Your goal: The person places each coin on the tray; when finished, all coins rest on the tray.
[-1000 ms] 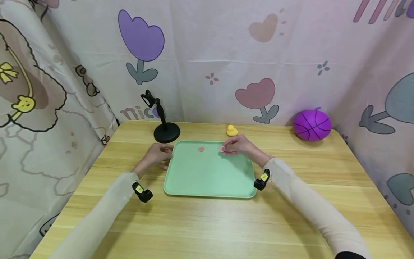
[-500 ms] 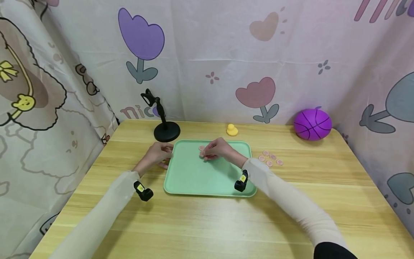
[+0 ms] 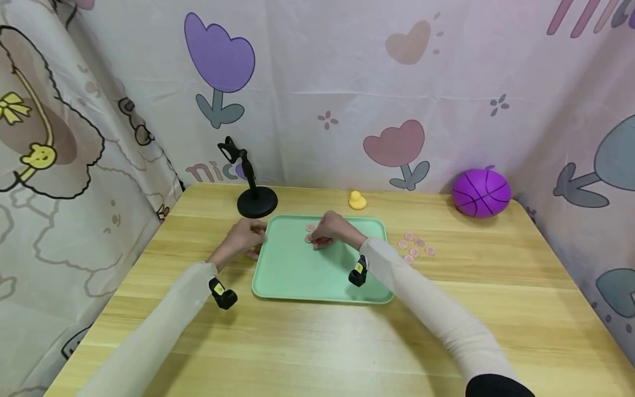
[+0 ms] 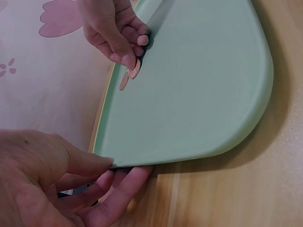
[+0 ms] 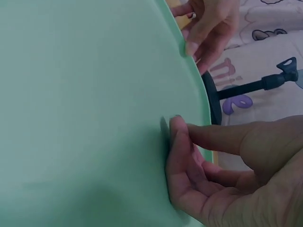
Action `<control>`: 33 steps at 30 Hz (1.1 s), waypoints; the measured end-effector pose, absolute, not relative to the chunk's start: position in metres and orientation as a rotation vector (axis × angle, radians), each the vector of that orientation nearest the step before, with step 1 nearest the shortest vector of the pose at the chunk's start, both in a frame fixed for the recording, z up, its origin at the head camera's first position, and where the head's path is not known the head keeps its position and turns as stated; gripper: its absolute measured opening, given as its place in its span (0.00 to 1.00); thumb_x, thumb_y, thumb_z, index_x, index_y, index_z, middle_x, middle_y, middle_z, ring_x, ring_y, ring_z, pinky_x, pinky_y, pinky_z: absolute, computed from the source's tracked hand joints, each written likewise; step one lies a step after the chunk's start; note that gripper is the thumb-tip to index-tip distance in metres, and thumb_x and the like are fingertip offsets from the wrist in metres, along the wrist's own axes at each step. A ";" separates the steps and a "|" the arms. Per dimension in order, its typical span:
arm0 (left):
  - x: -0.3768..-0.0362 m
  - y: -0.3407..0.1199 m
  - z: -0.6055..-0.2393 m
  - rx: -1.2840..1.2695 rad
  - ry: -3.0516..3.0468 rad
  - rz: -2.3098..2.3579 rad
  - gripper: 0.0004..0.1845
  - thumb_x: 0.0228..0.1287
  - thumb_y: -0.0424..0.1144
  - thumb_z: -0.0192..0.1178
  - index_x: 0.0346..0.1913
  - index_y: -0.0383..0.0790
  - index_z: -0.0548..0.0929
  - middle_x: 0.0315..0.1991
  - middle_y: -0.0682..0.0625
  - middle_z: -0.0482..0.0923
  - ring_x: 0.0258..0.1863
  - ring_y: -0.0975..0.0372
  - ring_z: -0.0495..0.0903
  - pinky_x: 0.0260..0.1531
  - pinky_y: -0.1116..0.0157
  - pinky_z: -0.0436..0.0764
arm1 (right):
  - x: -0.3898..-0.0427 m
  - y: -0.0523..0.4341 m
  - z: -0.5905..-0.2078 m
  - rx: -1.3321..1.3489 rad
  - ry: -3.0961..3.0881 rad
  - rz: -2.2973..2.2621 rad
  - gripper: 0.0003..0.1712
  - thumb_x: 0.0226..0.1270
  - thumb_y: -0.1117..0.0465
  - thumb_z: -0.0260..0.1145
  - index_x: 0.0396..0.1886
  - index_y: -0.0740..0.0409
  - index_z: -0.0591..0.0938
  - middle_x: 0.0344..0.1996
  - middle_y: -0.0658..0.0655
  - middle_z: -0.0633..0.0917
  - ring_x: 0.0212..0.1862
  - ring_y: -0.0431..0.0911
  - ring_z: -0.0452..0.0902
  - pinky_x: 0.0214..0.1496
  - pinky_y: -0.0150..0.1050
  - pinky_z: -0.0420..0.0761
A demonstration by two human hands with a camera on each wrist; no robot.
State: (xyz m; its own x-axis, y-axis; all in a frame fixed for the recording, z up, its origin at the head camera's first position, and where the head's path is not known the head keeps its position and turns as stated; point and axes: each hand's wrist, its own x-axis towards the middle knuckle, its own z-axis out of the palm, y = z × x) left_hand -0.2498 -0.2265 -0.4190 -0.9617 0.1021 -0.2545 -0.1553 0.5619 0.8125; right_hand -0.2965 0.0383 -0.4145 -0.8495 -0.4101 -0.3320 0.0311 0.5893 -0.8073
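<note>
Gripping the pale-green tray (image 3: 292, 275) by its left rim, the left hand (image 3: 244, 236) is seemingly steadying it with thumb and fingers. On the tray one copper-coloured coin (image 4: 124, 81) is lying; just beside it, the right hand (image 3: 331, 229) is pinching a second coin (image 4: 134, 70) between thumb and fingertips, probably setting it down; the next move is likely calling for release. Further right, loose coins (image 3: 414, 252) are resting on the wooden table (image 3: 307, 344).

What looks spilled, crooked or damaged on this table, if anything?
Nothing stands out. The tray shows no visible damage, the stand is upright, and the coins right of the tray lie loosely grouped, apparently not spilled.
</note>
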 end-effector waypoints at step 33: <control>-0.251 -0.225 -0.420 0.005 2.552 1.309 0.25 0.75 0.28 0.55 0.71 0.25 0.73 0.49 0.39 0.76 0.40 0.56 0.79 0.31 0.61 0.92 | -0.292 0.109 -0.382 -0.534 2.441 -1.209 0.12 0.79 0.58 0.65 0.45 0.66 0.80 0.42 0.70 0.87 0.35 0.54 0.86 0.42 0.48 0.89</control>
